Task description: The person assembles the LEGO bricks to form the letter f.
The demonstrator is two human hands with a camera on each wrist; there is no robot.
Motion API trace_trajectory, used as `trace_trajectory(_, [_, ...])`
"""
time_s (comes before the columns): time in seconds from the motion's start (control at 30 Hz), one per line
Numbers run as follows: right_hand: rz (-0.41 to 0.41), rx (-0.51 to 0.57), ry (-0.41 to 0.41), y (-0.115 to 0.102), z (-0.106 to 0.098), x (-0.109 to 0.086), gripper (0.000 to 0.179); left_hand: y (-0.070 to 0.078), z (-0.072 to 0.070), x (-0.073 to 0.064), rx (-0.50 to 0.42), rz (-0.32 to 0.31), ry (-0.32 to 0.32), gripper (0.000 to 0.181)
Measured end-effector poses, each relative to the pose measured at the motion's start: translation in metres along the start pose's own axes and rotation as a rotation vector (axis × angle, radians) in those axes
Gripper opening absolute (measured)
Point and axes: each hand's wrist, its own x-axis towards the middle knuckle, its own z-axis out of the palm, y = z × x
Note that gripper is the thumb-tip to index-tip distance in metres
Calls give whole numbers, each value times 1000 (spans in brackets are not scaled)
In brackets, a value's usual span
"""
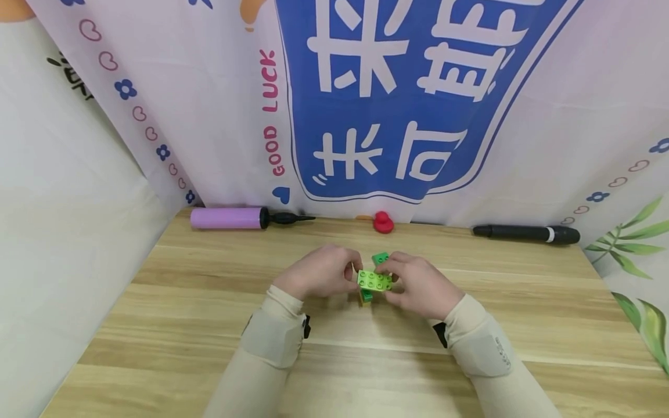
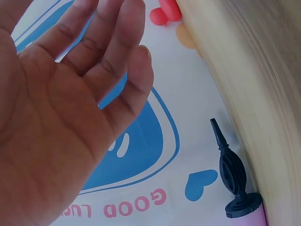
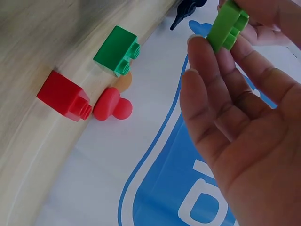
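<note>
Both hands meet at a light green toy building brick [image 1: 372, 281], its studs facing up. The left hand [image 1: 321, 271] pinches its left end between thumb and forefinger. At the right end, the right hand [image 1: 424, 285] grips it with thumb and fingers. A darker green brick [image 1: 380, 258] lies just behind them. Under the light green brick, another green piece [image 1: 367, 296] with a yellow one [image 1: 364, 302] peeks out, mostly hidden. The right wrist view also shows a red brick [image 3: 64, 95] on the table, covered by the right hand in the head view.
Along the table's back edge lie a purple hand pump [image 1: 227, 218] with a black nozzle, a small red duck-shaped toy [image 1: 383, 222] and a black stick-shaped thing [image 1: 525, 234] with a white ring. A printed cloth [image 1: 225, 116] hangs directly behind the wooden table [image 1: 172, 325].
</note>
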Motion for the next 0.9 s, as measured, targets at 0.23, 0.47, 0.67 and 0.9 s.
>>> trace_trajectory(0.23, [14,20,-28,-2,3,1,36,1,2,0,4,25,-26,15])
trace_trajectory(0.47, [3,-13,-21,-1,7,3,38,0,5,2,26,7,-44,19])
trace_trajectory(0.67, [-4,-10,-17,0,9,3,38,3,7,2,46,-10,-51,23])
trace_trajectory(0.9, [-6,-7,-16,2,11,3,38,5,9,3,30,-34,-61,24])
